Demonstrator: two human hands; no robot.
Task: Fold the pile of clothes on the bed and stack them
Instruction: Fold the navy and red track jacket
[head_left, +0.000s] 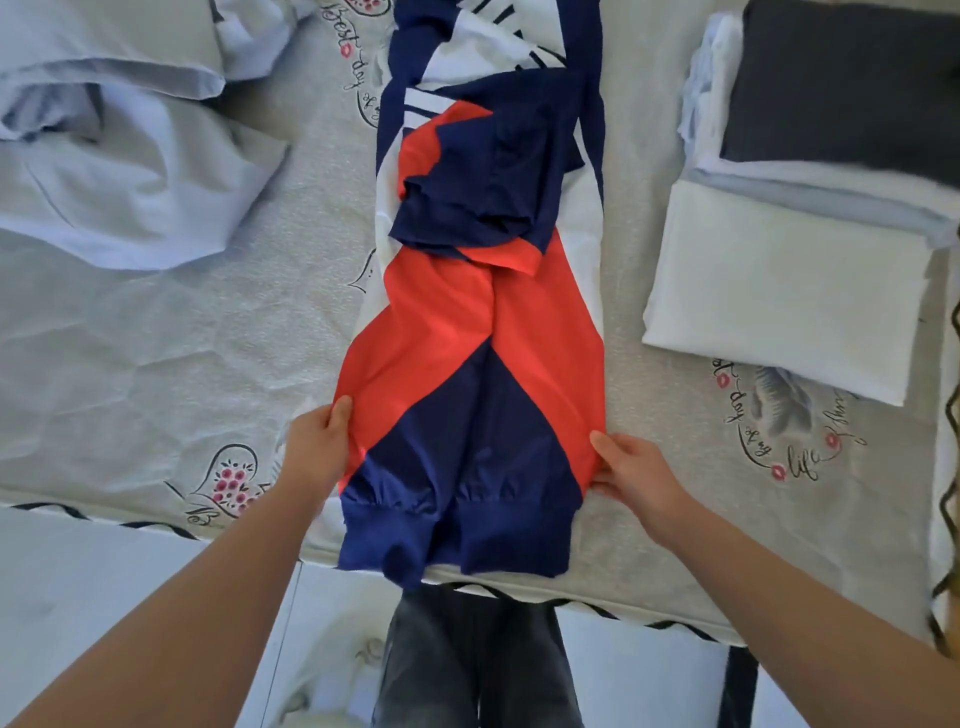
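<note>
A navy, red and white jacket (483, 322) lies lengthwise on the bed (218, 332), its sides folded inward into a narrow strip and its navy hem hanging over the near edge. My left hand (317, 447) pinches the jacket's left edge near the hem, thumb on top. On the opposite side my right hand (631, 467) pinches the right edge the same way. A stack of folded clothes (795, 218) sits to the right, white at the front, dark grey on top behind. Unfolded pale blue clothes (114, 145) lie heaped at the upper left.
The bed's grey printed cover reaches a near edge trimmed in black and white. My dark trousers (472, 660) stand against that edge. A yellow and black object (948, 467) runs down the far right border.
</note>
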